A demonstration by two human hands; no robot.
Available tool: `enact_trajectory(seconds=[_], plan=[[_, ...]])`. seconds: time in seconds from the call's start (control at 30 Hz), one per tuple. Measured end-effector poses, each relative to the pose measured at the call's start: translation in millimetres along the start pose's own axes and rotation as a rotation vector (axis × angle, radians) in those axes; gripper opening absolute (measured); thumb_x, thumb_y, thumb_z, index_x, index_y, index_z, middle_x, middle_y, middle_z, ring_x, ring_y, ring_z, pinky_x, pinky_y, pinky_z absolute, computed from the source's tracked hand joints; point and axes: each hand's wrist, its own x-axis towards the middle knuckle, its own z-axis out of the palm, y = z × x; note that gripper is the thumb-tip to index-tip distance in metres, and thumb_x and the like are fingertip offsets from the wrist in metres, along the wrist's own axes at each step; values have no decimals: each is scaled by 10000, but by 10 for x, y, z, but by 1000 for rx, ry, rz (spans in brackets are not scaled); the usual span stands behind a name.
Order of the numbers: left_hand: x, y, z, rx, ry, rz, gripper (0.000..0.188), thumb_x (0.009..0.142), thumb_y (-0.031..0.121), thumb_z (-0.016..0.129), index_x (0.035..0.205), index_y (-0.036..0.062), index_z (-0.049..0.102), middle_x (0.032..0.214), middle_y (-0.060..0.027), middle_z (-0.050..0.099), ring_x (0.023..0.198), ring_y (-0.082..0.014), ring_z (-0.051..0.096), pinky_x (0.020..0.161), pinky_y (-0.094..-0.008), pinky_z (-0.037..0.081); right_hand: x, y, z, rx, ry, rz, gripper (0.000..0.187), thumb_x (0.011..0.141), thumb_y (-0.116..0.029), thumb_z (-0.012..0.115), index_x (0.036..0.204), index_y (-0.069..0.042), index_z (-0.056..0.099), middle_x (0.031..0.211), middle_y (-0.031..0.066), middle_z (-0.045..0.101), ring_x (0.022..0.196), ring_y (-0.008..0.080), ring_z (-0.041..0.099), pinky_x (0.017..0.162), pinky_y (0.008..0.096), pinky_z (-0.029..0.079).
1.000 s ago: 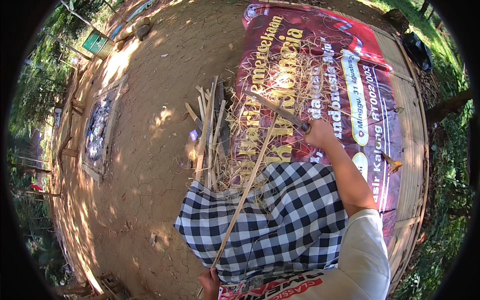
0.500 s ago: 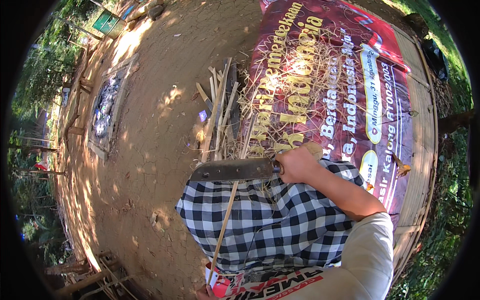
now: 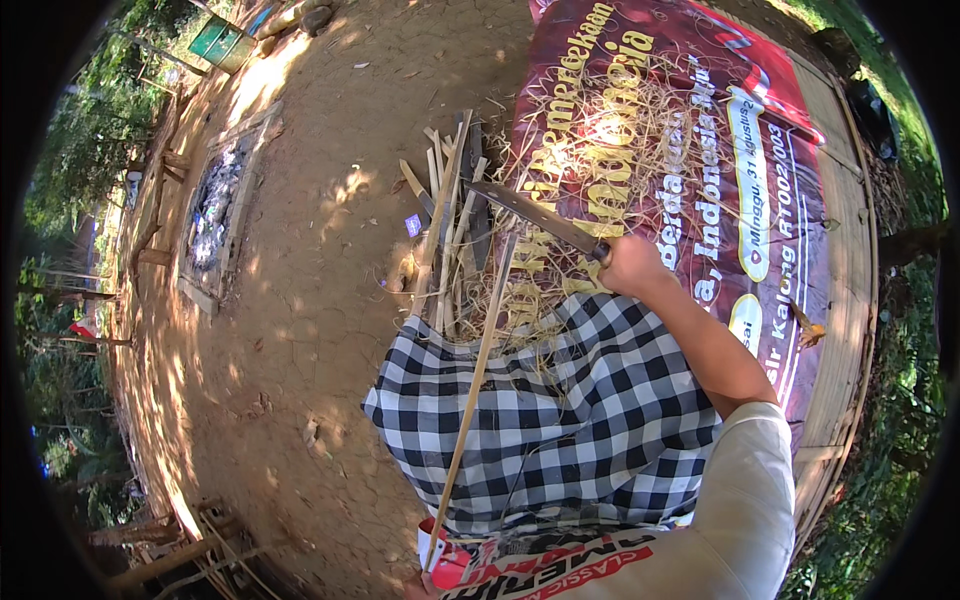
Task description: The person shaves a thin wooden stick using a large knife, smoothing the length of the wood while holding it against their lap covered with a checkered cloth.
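Note:
My right hand (image 3: 633,266) is closed round the handle of a machete (image 3: 545,218). Its dark, broad blade points away to the far left, over the banner and beyond my lap. A long, thin bamboo strip (image 3: 469,410) runs from my body across my lap, its far end a little below the blade and apart from it. At the lower edge my left hand (image 3: 416,586), mostly cut off, grips the strip's near end. Black and white checked cloth (image 3: 560,430) covers my lap. Curly shavings (image 3: 640,140) lie scattered over the dark red banner (image 3: 745,330).
Split bamboo pieces (image 3: 437,215) are piled on the bare earth (image 3: 310,350) left of the banner. A bamboo platform edge (image 3: 850,250) runs along the right. Farther left are a framed ash pit (image 3: 222,205) and a green drum (image 3: 222,45).
My right hand has moved up and away with the machete. Its blade, earlier lying across the strip over my lap, is now tilted and clear of it. The left hand still holds the strip.

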Motion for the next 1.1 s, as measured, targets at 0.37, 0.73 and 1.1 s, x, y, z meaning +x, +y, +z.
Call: enact_trajectory(seconds=[0.37,0.73,1.1], plan=[[-173,-2,54,-46,-10,-28,412,991,301,428,775,-41,506,563,-139,461,537,-166,434,479,-412,352,-290,-367,40,118,-38,90,263,738,-210,589,879,-2,667,815,232,665,802,389,659,751,454,532],[-48,-65,57,-48,5,30,385,969,289,465,776,-28,569,555,-180,492,501,-255,491,488,-417,378,-695,-950,84,943,-29,8,355,732,-274,805,846,20,641,719,92,650,663,146,605,642,302,493],[267,546,-365,397,-189,6,479,868,500,561,925,29,631,803,-196,638,807,-404,599,787,-452,470,-934,-1361,661,1227,-45,93,260,714,-146,768,837,15,606,770,92,663,692,160,638,657,311,517]])
